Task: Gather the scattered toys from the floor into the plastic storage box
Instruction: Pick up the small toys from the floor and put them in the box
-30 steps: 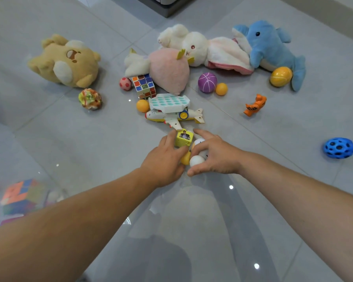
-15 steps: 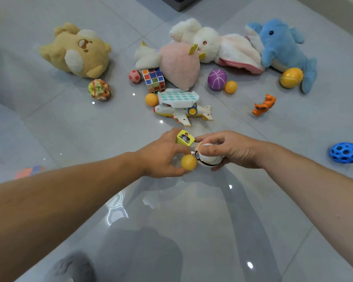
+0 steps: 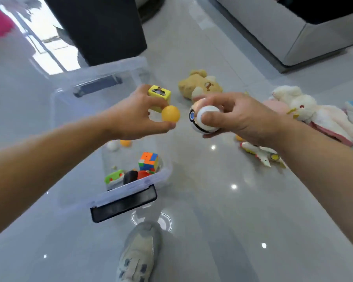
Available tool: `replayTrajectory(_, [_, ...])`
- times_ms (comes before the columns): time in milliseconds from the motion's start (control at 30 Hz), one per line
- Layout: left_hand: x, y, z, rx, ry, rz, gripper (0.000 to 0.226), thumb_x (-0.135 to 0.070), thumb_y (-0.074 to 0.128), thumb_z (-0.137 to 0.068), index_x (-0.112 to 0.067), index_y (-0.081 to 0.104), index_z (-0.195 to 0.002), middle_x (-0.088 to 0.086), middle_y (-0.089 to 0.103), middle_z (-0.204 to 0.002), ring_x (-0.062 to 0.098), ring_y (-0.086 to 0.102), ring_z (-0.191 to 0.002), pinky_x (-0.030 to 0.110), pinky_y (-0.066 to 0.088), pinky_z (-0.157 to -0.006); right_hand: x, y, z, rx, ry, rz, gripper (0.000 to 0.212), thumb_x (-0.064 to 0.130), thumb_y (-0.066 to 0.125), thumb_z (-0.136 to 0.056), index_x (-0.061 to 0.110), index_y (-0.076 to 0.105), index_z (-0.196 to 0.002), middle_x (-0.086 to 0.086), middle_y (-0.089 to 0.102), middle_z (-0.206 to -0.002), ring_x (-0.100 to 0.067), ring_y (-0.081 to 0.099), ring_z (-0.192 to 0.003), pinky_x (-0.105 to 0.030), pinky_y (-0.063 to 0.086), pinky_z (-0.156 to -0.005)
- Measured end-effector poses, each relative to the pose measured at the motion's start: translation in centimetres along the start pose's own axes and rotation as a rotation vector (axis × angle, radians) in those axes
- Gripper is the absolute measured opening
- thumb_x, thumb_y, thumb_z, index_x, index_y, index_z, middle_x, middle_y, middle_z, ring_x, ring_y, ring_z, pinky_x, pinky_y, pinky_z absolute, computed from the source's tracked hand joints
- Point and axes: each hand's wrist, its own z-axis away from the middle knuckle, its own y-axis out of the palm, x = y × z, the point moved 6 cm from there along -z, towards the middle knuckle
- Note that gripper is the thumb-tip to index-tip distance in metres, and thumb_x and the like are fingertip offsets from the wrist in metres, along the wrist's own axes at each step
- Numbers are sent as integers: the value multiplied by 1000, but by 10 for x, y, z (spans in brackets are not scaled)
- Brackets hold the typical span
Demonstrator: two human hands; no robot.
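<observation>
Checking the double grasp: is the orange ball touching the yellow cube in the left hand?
Touching. In the head view the orange ball overlaps the yellow cube's lower corner with no gap, both pinched in the left hand.

Glossy grey tiled floor [image 3: 222, 200] reflects ceiling lights; a black cabinet [image 3: 102, 27] and white unit [image 3: 283, 33] stand behind.

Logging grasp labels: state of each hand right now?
Left hand: closed on yellow cube and orange ball.
Right hand: closed on white balls.
</observation>
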Motion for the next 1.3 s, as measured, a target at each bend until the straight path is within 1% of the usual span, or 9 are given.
replayTrajectory(167, [116, 1, 49, 147, -310, -105, 53, -74, 60, -62, -31, 68, -92, 6, 55, -106, 20, 40, -117, 40, 43, -100, 59, 115, -65, 243, -287, 839, 45, 67, 79, -59, 40, 67, -94, 7, 35, -148, -15, 36, -135, -32, 41, -102])
replayTrajectory(367, [192, 75, 67, 547, -410, -462, 54, -62, 61, -82, -22, 66, -117, 10, 55, -121, 26, 41, -114, 34, 42, -93, -9, 205, -135, 581, -207, 1584, 63, 69, 74, -67, 27, 69, -113, -3, 40, -137, -30, 36, -122, -42, 49, -84])
replayTrajectory(467, [220, 117, 65, 691, -419, -552, 62, -69, 61, -72, -23, 67, -113, 7, 56, -121, 29, 41, -119, 43, 46, -98, -62, 224, -150, 741, -28, 1694, 62, 62, 78, -67, 19, 67, -111, -2, 42, -130, -31, 36, -119, -42, 44, -71])
replayTrajectory(633, [218, 159, 66, 836, -426, -553, 68, -67, 67, -73, -23, 64, -124, 11, 46, -134, 32, 39, -128, 50, 44, -100, -122, 230, -151, 788, 278, 1752, 55, 49, 72, -77, 23, 57, -123, -4, 38, -121, -34, 32, -119, -53, 47, -90])
replayTrajectory(800, [208, 167, 71, 882, -429, -457, 67, -66, 68, -76, -25, 63, -129, 5, 58, -123, 29, 52, -116, 37, 46, -96, -140, 235, -146, 811, 425, 1693, 74, 66, 55, -82, 22, 45, -141, -7, 34, -140, -35, 29, -130, -57, 38, -100])
replayTrajectory(867, [196, 153, 68, 880, -416, -370, 57, -56, 68, -83, -21, 64, -128, 6, 62, -126, 26, 57, -114, 29, 45, -86, -130, 234, -143, 821, 417, 1619, 69, 72, 53, -79, 27, 53, -131, -5, 41, -129, -33, 37, -122, -54, 41, -97])
replayTrajectory(967, [175, 119, 52, 767, -388, -334, 44, -47, 67, -87, -14, 70, -117, 6, 67, -119, 23, 60, -108, 26, 42, -72, -88, 229, -143, 605, 215, 1411, 46, 58, 58, -85, 25, 61, -117, -4, 54, -110, -30, 53, -103, -42, 43, -85])
replayTrajectory(1167, [131, 33, 11, 209, -431, -368, 47, -54, 48, -96, -14, 67, -112, 10, 66, -116, 30, 60, -103, 36, 48, -86, -2, 141, -86, -84, -227, 877, 18, 33, 56, -91, 20, 67, -89, 0, 68, -88, -22, 61, -81, -36, 51, -70])
replayTrajectory(1300, [60, -1, -20, -150, -404, -212, 51, -57, 47, -94, -18, 58, -125, 13, 60, -126, 34, 59, -108, 42, 49, -91, -4, 52, -15, -416, -231, 668, 17, 27, 58, -90, 17, 63, -76, 6, 60, -71, -14, 55, -67, -33, 46, -61])
